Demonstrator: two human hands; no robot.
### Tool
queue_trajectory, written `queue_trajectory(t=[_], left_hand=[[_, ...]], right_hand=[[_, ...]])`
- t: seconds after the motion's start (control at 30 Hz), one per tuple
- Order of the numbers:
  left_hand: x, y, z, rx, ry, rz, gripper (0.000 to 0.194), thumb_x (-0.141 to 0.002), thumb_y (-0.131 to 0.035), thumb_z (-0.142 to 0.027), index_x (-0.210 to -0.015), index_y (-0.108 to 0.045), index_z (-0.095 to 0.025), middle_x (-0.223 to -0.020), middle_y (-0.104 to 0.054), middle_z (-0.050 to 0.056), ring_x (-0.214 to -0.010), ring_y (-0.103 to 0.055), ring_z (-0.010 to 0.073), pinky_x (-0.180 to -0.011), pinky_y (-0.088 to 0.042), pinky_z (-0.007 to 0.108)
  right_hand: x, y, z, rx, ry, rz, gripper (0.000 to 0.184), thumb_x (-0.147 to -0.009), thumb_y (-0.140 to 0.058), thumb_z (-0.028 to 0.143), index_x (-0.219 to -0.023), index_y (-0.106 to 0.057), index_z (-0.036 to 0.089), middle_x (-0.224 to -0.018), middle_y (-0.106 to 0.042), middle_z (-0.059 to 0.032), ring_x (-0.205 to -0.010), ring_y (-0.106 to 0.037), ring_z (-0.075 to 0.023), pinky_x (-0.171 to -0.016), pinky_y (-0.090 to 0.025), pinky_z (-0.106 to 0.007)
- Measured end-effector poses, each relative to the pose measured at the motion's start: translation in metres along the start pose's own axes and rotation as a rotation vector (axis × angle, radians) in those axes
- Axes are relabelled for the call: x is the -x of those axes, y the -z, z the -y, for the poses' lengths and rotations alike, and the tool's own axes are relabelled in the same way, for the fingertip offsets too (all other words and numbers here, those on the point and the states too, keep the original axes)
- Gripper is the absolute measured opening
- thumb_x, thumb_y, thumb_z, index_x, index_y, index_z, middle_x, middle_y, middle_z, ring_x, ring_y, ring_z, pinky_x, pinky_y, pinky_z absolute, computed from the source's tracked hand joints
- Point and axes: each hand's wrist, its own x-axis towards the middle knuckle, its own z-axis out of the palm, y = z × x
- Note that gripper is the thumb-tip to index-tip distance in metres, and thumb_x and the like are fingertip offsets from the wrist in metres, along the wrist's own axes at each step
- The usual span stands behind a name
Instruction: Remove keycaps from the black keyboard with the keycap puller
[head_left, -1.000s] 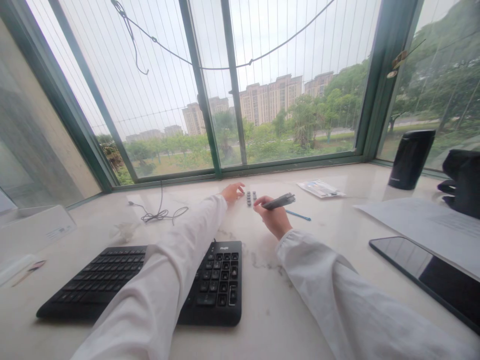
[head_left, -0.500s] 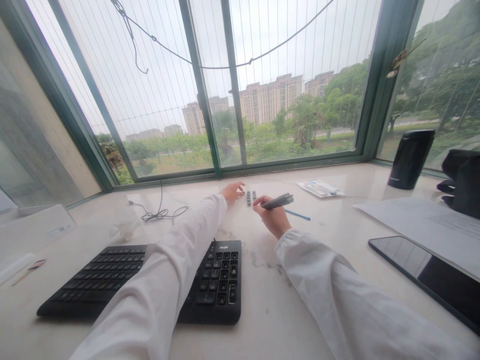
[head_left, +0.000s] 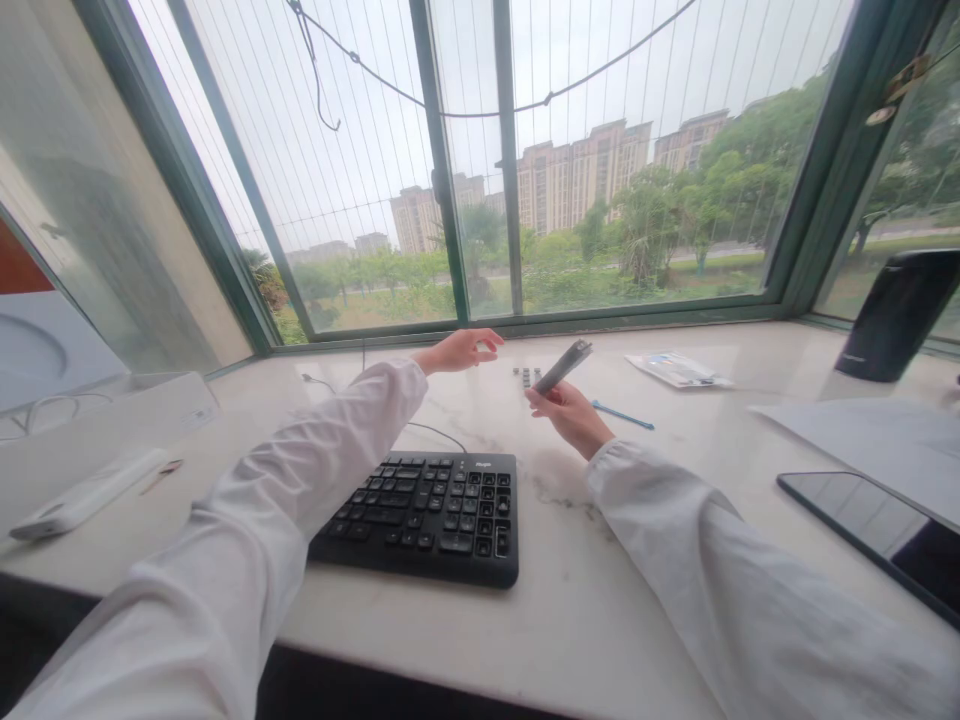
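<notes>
My left hand (head_left: 466,351) is raised over the far side of the table, fingers loosely bent and apart, with nothing visible in them. To its right lie several small grey keycaps (head_left: 526,376) in short rows. Fingers of my right hand (head_left: 571,414) are wrapped around a slim dark grey hand tool (head_left: 561,368), tilted up to the right; its exact kind is unclear. A black keyboard (head_left: 427,515) lies nearer to me, partly covered by my left sleeve. Several number pad positions at its right end show bare sockets.
A thin blue stick (head_left: 622,415) lies right of my right hand, before a clear packet (head_left: 675,369). Farther right are paper sheets (head_left: 847,430), a phone (head_left: 862,520) and a black bottle (head_left: 896,315). A white box (head_left: 176,400) stands left. The window (head_left: 637,310) bounds the back.
My left hand has lifted away from the keycaps, moving back and left of them. My right hand still holds the grey tool, now tilted more upright. The camera view has shifted.
</notes>
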Motion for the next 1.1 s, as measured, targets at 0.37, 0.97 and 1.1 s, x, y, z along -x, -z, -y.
queue_trajectory(t=[0.37, 0.97, 1.1], left_hand=[[0.155, 0.002, -0.057, -0.166, -0.016, -0.054, 0.022, -0.093, -0.054, -0.038, -0.103, -0.07, -0.028, -0.098, -0.071, 0.001, -0.077, -0.063, 0.0156, -0.079, -0.044, 0.029], [0.179, -0.03, -0.06, -0.439, -0.201, -0.144, 0.022, -0.09, -0.049, -0.028, -0.084, -0.068, -0.02, -0.075, -0.07, 0.004, -0.064, -0.063, 0.0191, -0.053, -0.03, 0.027], [0.18, -0.03, -0.062, -0.474, -0.208, -0.136, 0.022, -0.09, -0.049, -0.029, -0.082, -0.067, -0.02, -0.073, -0.07, 0.004, -0.063, -0.064, 0.0198, -0.051, -0.023, 0.027]], right_hand=[[0.023, -0.01, 0.013, 0.147, 0.009, 0.135, 0.056, -0.074, -0.066, 0.066, -0.093, -0.072, 0.014, -0.079, -0.066, -0.0057, -0.066, -0.054, -0.0137, -0.058, -0.043, -0.027], [0.069, -0.042, 0.039, 0.353, 0.165, 0.345, 0.035, -0.074, -0.079, 0.04, -0.072, -0.05, 0.02, -0.052, -0.054, 0.0046, -0.043, -0.055, -0.0116, -0.04, -0.045, -0.023], [0.069, -0.04, 0.039, 0.437, 0.204, 0.352, 0.035, -0.076, -0.077, 0.04, -0.068, -0.05, 0.02, -0.051, -0.052, 0.0044, -0.042, -0.053, -0.0115, -0.039, -0.041, -0.023]])
